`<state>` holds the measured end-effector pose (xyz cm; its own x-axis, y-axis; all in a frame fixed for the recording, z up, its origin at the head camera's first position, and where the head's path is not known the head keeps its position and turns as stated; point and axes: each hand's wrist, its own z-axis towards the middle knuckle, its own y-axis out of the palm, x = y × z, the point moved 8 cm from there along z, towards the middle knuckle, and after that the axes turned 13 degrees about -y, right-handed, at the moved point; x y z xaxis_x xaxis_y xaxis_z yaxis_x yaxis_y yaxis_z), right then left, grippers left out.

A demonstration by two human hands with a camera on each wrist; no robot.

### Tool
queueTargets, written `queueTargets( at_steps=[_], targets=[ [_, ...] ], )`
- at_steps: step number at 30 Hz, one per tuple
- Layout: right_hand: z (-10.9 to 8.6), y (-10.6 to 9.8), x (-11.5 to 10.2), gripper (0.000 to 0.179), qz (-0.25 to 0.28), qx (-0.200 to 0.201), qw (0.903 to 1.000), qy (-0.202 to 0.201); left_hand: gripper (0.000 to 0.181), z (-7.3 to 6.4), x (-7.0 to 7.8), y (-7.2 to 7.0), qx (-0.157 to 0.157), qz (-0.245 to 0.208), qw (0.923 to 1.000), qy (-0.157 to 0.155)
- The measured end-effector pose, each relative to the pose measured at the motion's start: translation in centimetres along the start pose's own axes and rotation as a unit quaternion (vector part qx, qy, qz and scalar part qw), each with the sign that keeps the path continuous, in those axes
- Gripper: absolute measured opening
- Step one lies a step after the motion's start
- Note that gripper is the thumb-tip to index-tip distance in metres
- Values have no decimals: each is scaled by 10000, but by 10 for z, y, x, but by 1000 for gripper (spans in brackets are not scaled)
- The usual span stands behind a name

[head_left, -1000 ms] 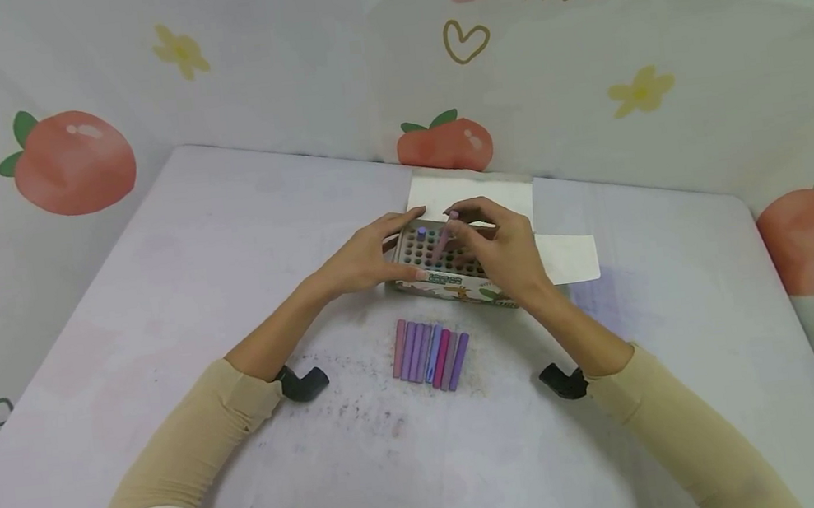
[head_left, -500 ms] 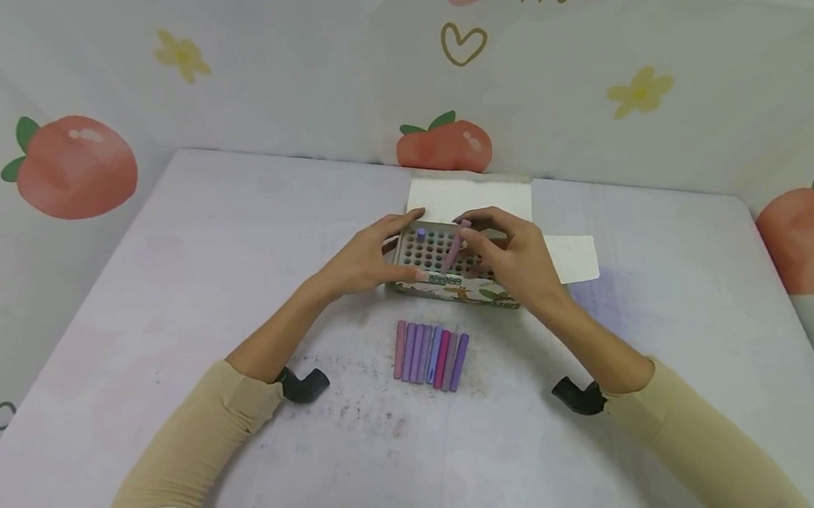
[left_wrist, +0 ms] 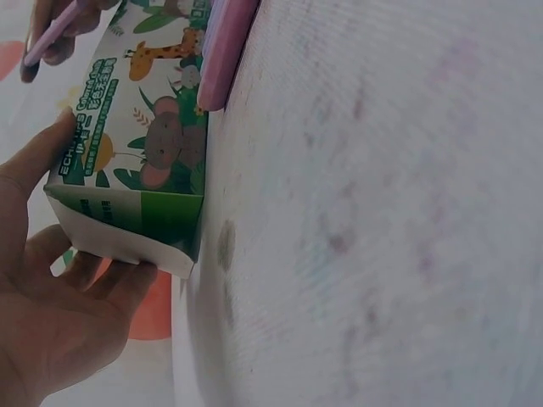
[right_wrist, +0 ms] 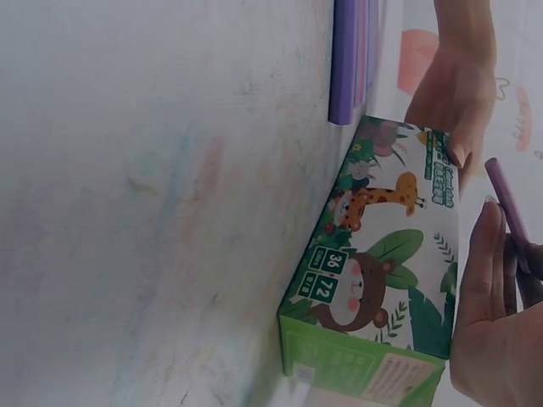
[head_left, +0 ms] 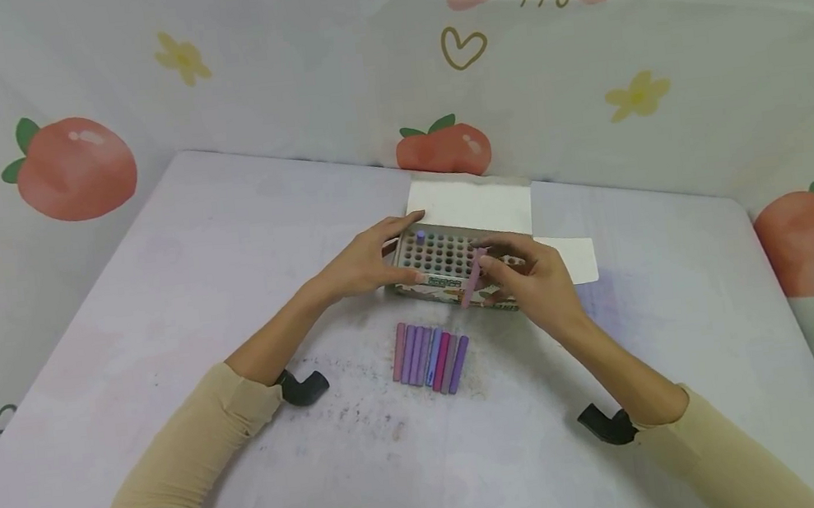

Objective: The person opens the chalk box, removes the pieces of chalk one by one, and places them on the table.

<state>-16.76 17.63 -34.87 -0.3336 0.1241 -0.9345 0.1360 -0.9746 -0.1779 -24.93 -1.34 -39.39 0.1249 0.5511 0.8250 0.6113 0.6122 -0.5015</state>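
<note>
A printed cardboard chalk box [head_left: 420,288] stands with its lid raised, showing a top full of round holes. One purple chalk stick [head_left: 421,237] pokes up from a hole near the far left corner. My left hand [head_left: 359,261] grips the box's left end, thumb at the front edge and fingers round the far side. Between thumb and fingers my right hand [head_left: 544,281] pinches a pink-purple chalk stick [head_left: 471,282], held tilted at the box's front edge. The right wrist view shows this pinched chalk above the box's level. Nearer me lies a row of several pink, purple and blue chalk sticks [head_left: 429,358].
The white lid flap [head_left: 472,204] stands behind the box, and a side flap [head_left: 576,259] sticks out to its right. Chalk dust marks the white tabletop [head_left: 339,460]. A fruit-printed cloth [head_left: 283,68] hangs behind. Black curved pieces [head_left: 305,389] sit at both wrists.
My right hand has moved right and toward me, carrying the pink-purple chalk from over the holes to the box's front edge. The left hand and the row of chalk stay put.
</note>
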Motion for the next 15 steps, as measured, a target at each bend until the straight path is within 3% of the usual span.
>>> queueTargets(
  at_steps=[5, 15],
  targets=[
    [-7, -3, -2, 30, 198, 47, 9998, 11, 92, -1, 0, 0, 8, 13, 10000, -27],
    [-20, -5, 2, 32, 59, 6, 9995, 303, 92, 0, 0, 0, -13, -31, 10000, -12]
  ],
)
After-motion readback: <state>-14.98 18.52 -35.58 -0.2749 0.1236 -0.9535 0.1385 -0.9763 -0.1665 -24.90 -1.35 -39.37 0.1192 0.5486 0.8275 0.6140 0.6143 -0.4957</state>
